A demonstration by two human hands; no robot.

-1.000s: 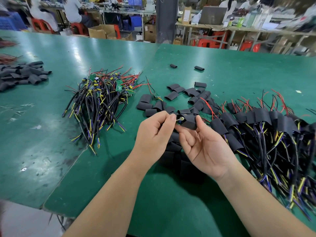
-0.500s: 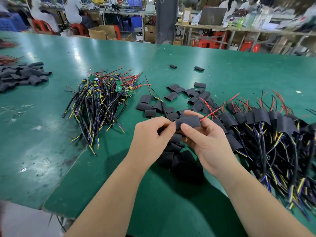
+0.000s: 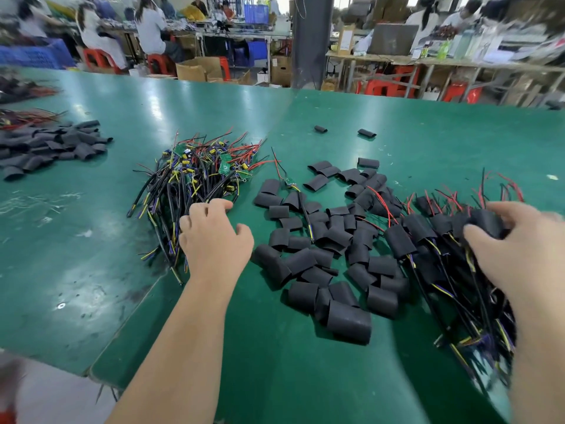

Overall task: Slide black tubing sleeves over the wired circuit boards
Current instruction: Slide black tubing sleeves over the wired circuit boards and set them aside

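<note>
Once parted: right hand (image 3: 526,249) gripping sleeved board (image 3: 489,221) at 3 o'clock pile (image 3: 400,240); left hand (image 3: 214,240), open, empty, reaching 10 o'clock bundle (image 3: 189,179) for next.

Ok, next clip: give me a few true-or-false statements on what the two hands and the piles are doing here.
1. The right hand grips a sleeve over the sleeved pile. True.
2. The left hand pinches a loose sleeve. False: it holds no sleeve and reaches, fingers spread, over the wire pile.
3. The loose sleeves lie between the two hands. True.
4. The table is red. False: it is green.
5. Two stray sleeves lie farther back, apart from the heap. True.
</note>
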